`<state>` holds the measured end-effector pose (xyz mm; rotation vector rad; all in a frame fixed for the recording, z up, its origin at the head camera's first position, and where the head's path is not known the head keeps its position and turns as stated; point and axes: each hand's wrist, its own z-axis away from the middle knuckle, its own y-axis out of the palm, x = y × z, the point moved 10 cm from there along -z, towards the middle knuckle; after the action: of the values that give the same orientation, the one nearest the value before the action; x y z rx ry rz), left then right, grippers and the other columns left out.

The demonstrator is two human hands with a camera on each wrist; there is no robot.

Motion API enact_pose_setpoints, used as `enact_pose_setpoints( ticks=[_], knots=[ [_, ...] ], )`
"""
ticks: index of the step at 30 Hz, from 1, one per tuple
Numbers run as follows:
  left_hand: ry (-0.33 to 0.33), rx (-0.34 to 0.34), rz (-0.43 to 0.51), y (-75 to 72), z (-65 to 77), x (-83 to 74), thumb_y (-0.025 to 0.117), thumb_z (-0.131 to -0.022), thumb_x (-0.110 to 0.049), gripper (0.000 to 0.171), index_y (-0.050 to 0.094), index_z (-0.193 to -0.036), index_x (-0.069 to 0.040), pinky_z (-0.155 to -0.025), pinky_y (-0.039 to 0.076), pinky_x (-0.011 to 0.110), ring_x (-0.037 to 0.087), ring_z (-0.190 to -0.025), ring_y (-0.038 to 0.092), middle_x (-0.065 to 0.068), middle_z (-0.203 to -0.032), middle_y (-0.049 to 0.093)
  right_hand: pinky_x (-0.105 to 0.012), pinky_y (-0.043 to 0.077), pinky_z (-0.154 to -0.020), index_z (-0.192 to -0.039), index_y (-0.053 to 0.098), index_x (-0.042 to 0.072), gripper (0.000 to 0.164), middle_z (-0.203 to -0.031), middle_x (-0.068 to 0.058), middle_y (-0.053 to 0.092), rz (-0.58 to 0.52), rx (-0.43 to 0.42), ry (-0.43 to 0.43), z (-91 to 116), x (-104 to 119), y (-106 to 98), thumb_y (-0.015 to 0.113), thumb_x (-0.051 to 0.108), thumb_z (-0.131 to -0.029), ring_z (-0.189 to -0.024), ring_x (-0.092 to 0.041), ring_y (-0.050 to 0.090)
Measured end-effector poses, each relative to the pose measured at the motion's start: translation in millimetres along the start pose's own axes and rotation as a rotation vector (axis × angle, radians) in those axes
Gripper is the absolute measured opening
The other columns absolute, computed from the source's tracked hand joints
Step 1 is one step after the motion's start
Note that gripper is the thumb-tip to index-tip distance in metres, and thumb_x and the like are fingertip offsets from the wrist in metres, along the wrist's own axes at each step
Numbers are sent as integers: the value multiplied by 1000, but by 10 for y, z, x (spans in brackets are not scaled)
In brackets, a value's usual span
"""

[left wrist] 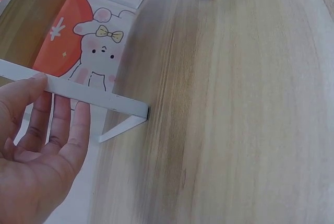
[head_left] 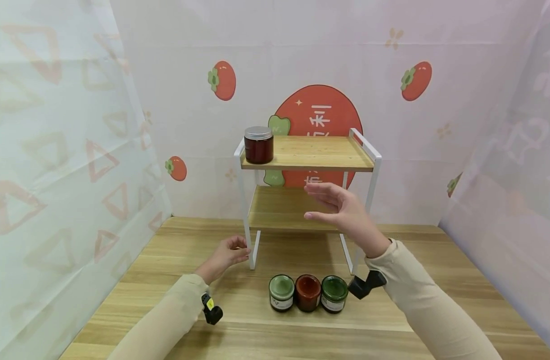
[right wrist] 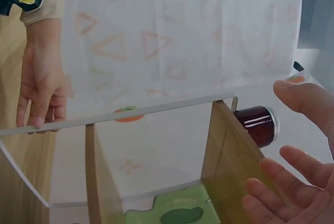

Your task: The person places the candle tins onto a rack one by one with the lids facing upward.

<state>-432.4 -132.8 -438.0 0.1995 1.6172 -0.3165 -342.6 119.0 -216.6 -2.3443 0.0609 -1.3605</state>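
Observation:
My left hand (head_left: pixel 226 256) pinches the white front left leg (left wrist: pixel 94 94) of a small shelf rack, thumb on one side and fingers behind it. The rack has two wooden boards in a white frame. A dark red jar (head_left: pixel 259 147) with a silver lid stands on the left end of the top board (head_left: pixel 320 152). My right hand (head_left: pixel 342 212) hovers before the rack between the two boards, thumb and fingers apart and nothing in them. In the right wrist view its fingers (right wrist: pixel 279 192) appear near the top board, with the dark red jar beyond.
Before the rack, a light green jar (head_left: pixel 281 292), a red jar (head_left: pixel 308 294) and a dark green jar (head_left: pixel 334 295) stand in a row on the wooden table (head_left: pixel 239 335). The lower board (head_left: pixel 279 207) sits under the top one. Printed cloth walls (head_left: pixel 189 110) enclose the table.

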Motion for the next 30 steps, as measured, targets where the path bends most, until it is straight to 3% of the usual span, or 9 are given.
enact_pose_setpoints(
  ticks=[12,19,30],
  knots=[
    [1,7,-6,-9,3,-13,64,-92,-4,17,54,-105,1,-88,57,33,28,-101,60,3,-97,55,-44,42,-107,-131,54,4,60,-135,-16,56,29,8,24,299,-465,69,81,14,-79,-127,-34,52],
    [-15,3,-10,-2,1,-5,64,-92,-4,18,54,-106,1,-88,57,31,30,-103,59,4,-98,55,-41,43,-106,-130,56,5,62,-133,-14,58,78,33,109,550,-925,88,82,23,-77,-125,-33,53],
    [-7,-1,-28,1,10,-23,63,-92,-5,17,55,-106,1,-87,57,31,28,-102,60,3,-97,56,-46,41,-106,-130,54,1,63,-133,-20,56,60,109,227,964,-1577,160,81,25,-78,-126,-43,49]
  ],
)
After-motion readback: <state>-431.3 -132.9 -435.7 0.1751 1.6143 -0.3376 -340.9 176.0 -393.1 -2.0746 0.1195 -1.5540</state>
